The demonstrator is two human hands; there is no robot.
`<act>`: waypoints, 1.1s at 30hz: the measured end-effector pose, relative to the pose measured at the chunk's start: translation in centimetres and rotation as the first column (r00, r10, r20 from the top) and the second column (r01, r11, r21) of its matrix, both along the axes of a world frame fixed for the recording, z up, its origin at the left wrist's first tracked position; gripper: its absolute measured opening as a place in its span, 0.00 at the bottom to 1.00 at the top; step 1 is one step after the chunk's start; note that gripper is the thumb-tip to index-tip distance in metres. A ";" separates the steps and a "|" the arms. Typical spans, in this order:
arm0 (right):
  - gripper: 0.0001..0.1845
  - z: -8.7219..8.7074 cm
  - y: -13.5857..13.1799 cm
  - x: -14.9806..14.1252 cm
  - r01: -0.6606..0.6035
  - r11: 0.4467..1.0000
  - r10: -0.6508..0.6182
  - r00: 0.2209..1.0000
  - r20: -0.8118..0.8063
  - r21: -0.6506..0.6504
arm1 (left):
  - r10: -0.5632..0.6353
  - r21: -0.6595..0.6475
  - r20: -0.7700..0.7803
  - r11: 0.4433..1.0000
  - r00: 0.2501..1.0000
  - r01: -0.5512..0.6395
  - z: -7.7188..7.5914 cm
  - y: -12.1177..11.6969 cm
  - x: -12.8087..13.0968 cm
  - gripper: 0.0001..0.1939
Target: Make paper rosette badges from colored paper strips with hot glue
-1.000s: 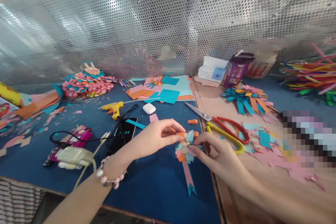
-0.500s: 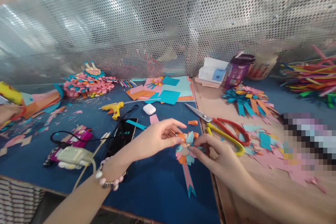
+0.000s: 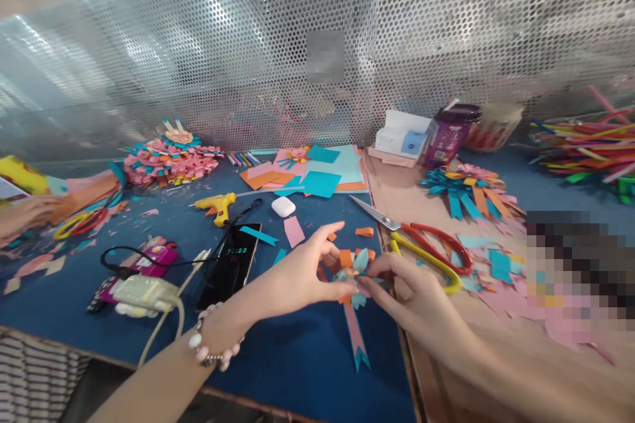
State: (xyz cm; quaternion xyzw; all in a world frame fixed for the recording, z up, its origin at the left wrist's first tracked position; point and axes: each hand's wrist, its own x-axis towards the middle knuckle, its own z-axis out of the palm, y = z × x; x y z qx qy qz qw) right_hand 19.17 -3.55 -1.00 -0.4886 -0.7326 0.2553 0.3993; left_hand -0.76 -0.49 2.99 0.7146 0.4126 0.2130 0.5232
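Note:
A paper flower (image 3: 361, 259) with orange, pink and light blue petals is between my hands over the blue tabletop. Its pink-and-blue ribbon tail (image 3: 356, 337) hangs toward me, ending in notched points. My left hand (image 3: 302, 274) is closed at the flower's left side, thumb across its middle and index finger raised. From the right, my right hand (image 3: 419, 291) pinches the flower's edge between thumb and fingers. The fingers cover much of the flower's centre. Small orange paper strips (image 3: 364, 232) lie just beyond it.
Red-and-yellow-handled scissors (image 3: 436, 251) lie right, beside a finished paper rosette (image 3: 466, 188). Left are a phone (image 3: 231, 264), a yellow glue gun (image 3: 217, 205), a power bank with cable (image 3: 149, 261). Paper sheets (image 3: 347, 168) lie behind. Another person's hand (image 3: 30, 215) works far left near scissors (image 3: 82, 223).
My left hand has shifted slightly down and right; its thumb now lies across the flower's middle. At far left, the other person's hand has moved off the scissors, which now lie on the table.

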 end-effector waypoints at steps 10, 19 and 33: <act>0.10 -0.6 0.2 0.6 0.012 0.999 -0.015 0.995 -0.100 -0.033 | 0.115 0.062 0.112 0.991 0.987 -0.122 -1.5 -0.2 1.2 0.37; 0.08 -1.7 0.9 0.9 0.042 0.998 -0.037 0.995 -0.092 0.054 | 0.177 0.084 0.183 0.977 0.967 -0.195 -1.4 0.0 1.5 0.37; 0.13 -0.4 1.0 1.6 -0.116 0.768 0.029 0.989 0.147 0.630 | 0.034 0.398 0.253 0.907 0.967 -0.136 -2.1 -0.6 1.6 0.37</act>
